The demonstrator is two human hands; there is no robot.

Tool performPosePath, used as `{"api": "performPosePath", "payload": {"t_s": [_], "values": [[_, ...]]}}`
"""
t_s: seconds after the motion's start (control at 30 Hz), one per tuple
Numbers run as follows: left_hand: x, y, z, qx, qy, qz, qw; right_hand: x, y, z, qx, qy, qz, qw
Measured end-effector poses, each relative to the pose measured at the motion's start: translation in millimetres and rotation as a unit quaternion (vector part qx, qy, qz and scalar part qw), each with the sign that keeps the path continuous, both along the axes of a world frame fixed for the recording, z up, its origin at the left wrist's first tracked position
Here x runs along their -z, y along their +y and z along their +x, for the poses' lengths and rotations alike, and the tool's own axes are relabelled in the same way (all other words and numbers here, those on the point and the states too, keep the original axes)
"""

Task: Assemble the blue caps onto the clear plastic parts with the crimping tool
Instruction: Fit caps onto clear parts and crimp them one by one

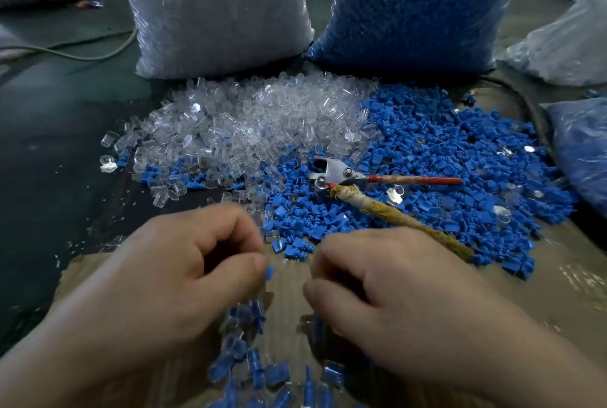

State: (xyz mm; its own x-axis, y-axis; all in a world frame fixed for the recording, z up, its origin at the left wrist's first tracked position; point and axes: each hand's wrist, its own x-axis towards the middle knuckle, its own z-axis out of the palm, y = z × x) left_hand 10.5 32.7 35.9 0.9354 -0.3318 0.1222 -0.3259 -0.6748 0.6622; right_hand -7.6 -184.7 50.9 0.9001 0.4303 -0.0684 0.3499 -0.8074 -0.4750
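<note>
My left hand (184, 263) is curled near the front of the table and pinches a small blue cap (269, 272) that peeks out at its fingertips. A short gap to the right, my right hand (387, 279) is curled with fingers tucked under; what it holds is hidden. Beyond the hands lie a heap of clear plastic parts (249, 131) and a heap of blue caps (443, 158). The crimping tool (341, 179) lies on the blue caps, metal head to the left, one red handle and one cloth-wrapped handle pointing right. Assembled blue-and-clear pieces (253, 365) lie below my hands.
A tall bag of clear parts (213, 10) and a tall bag of blue caps (417, 6) stand behind the heaps. More plastic bags (581, 151) crowd the right side. A cable (82, 52) runs across the dark surface at left. Brown cardboard (285, 292) lies under my hands.
</note>
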Motion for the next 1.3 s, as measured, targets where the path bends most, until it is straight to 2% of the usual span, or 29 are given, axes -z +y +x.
{"api": "performPosePath", "payload": {"t_s": [0.07,0.13,0.4,0.47,0.63,0.87,0.93,1.03,1.1,1.17,1.3], "values": [[1.6,4.4,4.5,0.01,0.028,0.101,0.994,13.8,6.5,-3.7,-0.035,-0.03,-0.035,0.998],[3.6,3.6,6.0,0.03,0.043,0.15,0.987,32.0,10.9,-4.8,-0.051,-0.032,-0.044,0.997],[5.7,-4.3,1.5,0.123,0.069,0.12,0.983,42.1,10.0,-4.9,-0.067,-0.02,-0.05,0.996],[3.1,-3.9,2.4,0.101,0.083,0.107,0.986,31.9,8.2,-2.9,-0.059,-0.026,-0.04,0.997],[9.0,0.5,11.5,-0.065,-0.024,0.124,0.99,12.3,5.7,9.1,0.018,-0.074,-0.028,0.997],[15.4,-2.5,12.4,-0.071,-0.006,0.125,0.99,12.2,2.2,12.0,0.001,-0.059,-0.054,0.997],[15.5,-2.9,11.9,-0.07,-0.009,0.117,0.991,10.7,-5.6,13.9,0.027,-0.039,-0.017,0.999],[19.9,-0.7,13.6,-0.092,-0.031,0.095,0.991,3.6,-21.8,17.1,0.102,0.002,0.119,0.988],[24.2,0.1,15.2,-0.105,-0.043,0.086,0.99,-0.1,-29.5,18.8,0.137,0.002,0.172,0.976],[28.1,0.2,16.1,-0.105,-0.049,0.092,0.989,0.5,-28.8,18.8,0.124,-0.003,0.144,0.982],[31.4,-1.1,16.4,-0.1,-0.055,0.127,0.985,9.3,-9.2,11.9,0.014,-0.05,-0.024,0.998]]}}
